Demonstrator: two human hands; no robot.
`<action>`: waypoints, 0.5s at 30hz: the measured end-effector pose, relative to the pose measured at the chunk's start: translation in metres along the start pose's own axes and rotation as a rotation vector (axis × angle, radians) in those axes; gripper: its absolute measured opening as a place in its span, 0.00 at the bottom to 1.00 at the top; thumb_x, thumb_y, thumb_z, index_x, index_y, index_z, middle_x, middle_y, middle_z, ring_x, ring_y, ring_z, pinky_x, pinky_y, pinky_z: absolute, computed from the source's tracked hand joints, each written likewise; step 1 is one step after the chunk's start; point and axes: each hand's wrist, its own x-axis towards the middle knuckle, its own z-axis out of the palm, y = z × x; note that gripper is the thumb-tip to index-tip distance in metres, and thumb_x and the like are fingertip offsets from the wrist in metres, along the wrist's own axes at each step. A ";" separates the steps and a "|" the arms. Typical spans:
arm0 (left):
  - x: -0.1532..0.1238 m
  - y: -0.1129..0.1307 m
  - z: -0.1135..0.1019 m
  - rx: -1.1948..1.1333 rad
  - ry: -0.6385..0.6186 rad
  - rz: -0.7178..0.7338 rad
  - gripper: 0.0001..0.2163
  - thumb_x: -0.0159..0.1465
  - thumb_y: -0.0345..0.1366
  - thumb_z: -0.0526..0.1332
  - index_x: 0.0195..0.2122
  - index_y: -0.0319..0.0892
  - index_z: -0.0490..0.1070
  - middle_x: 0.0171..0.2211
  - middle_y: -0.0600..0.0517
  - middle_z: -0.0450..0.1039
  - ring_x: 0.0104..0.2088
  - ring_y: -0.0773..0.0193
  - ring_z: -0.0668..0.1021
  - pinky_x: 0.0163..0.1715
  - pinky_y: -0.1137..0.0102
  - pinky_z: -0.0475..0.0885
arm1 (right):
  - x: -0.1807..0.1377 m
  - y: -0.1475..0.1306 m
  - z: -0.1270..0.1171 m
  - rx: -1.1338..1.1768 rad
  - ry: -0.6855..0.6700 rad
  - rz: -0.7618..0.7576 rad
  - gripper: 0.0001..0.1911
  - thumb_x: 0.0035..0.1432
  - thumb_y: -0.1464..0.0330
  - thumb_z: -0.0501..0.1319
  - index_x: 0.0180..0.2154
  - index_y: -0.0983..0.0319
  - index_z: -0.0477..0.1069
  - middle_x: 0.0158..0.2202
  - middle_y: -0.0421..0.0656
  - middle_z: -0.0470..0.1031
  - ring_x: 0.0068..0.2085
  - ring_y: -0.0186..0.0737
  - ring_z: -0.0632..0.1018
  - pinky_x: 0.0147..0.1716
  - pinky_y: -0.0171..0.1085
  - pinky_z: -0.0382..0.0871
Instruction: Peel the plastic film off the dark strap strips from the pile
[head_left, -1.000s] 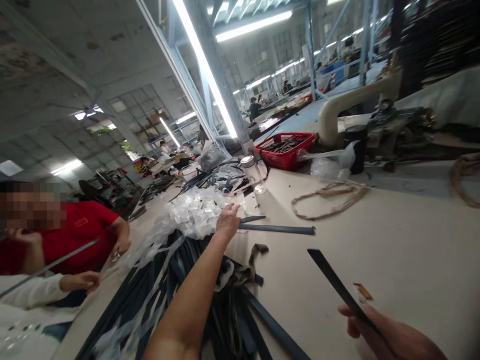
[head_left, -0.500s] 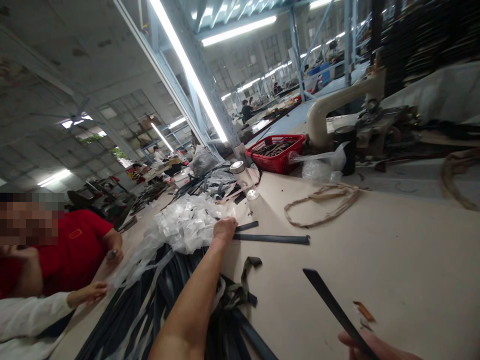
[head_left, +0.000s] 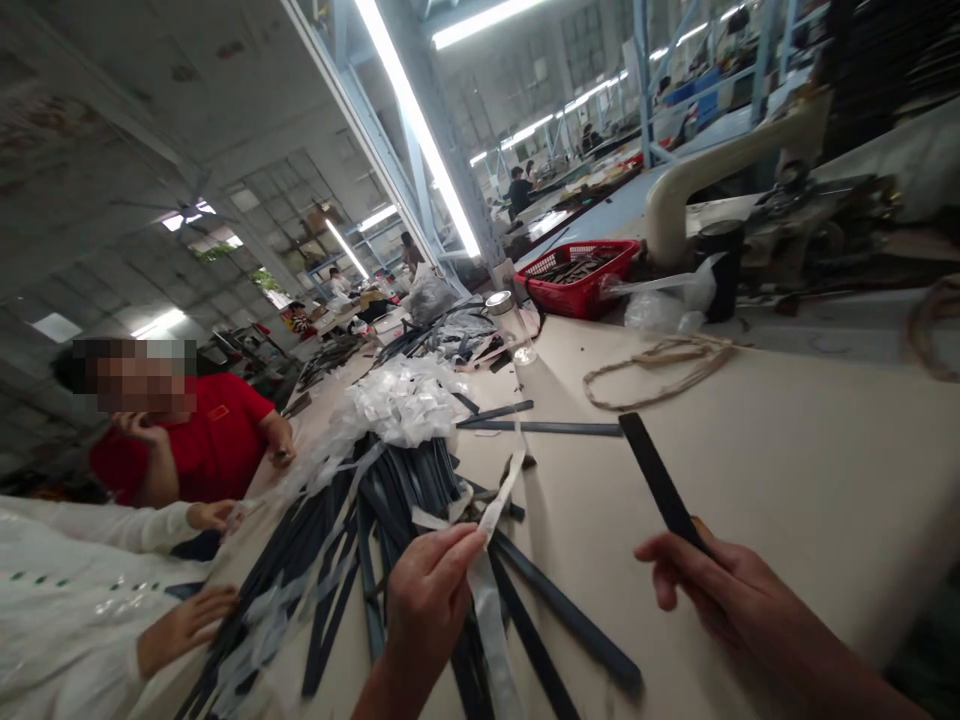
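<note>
My left hand (head_left: pixel 431 590), closed in a pinch, holds a white translucent strip (head_left: pixel 504 488) that rises past the fingertips and also hangs below them. In my right hand (head_left: pixel 720 580) is a flat black strip (head_left: pixel 660 475), gripped near its lower end and tilted up to the left. Under and beside my left hand lies a large pile of dark strips (head_left: pixel 397 480). Beyond that pile is a heap of crumpled white film strips (head_left: pixel 409 400). Two dark strips lie crosswise past my left hand, one being a long strip (head_left: pixel 562 428).
A glass jar (head_left: pixel 514 330) with a metal lid and a red basket (head_left: pixel 577 280) of dark pieces stand at the back. A tan cord loop (head_left: pixel 660 370) lies on the table (head_left: pixel 825 470). At left are a person in red (head_left: pixel 217 430) and another in white sleeves (head_left: pixel 75 580).
My left hand has come back from the white heap toward me and now holds a white strip. My right hand has risen further into view with the black strip. The view has shifted.
</note>
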 end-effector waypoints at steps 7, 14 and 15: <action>-0.029 0.047 -0.029 -0.083 -0.007 0.085 0.14 0.66 0.24 0.54 0.48 0.39 0.74 0.42 0.45 0.79 0.45 0.64 0.79 0.46 0.69 0.73 | -0.007 -0.036 0.074 0.211 -0.489 0.217 0.32 0.56 0.42 0.58 0.39 0.66 0.75 0.18 0.38 0.69 0.14 0.26 0.52 0.11 0.26 0.48; -0.040 0.064 -0.032 -0.134 -0.048 0.098 0.15 0.65 0.26 0.58 0.50 0.46 0.74 0.43 0.48 0.81 0.46 0.63 0.79 0.48 0.66 0.74 | 0.001 -0.033 0.098 0.284 -0.506 0.222 0.27 0.52 0.45 0.64 0.29 0.65 0.72 0.13 0.29 0.54 0.14 0.25 0.50 0.12 0.26 0.47; -0.039 0.067 -0.034 -0.152 -0.052 0.080 0.16 0.64 0.26 0.58 0.51 0.48 0.73 0.44 0.48 0.80 0.47 0.62 0.79 0.48 0.65 0.74 | 0.002 -0.034 0.098 0.290 -0.482 0.202 0.25 0.51 0.47 0.66 0.31 0.65 0.73 0.14 0.30 0.57 0.15 0.25 0.51 0.12 0.26 0.47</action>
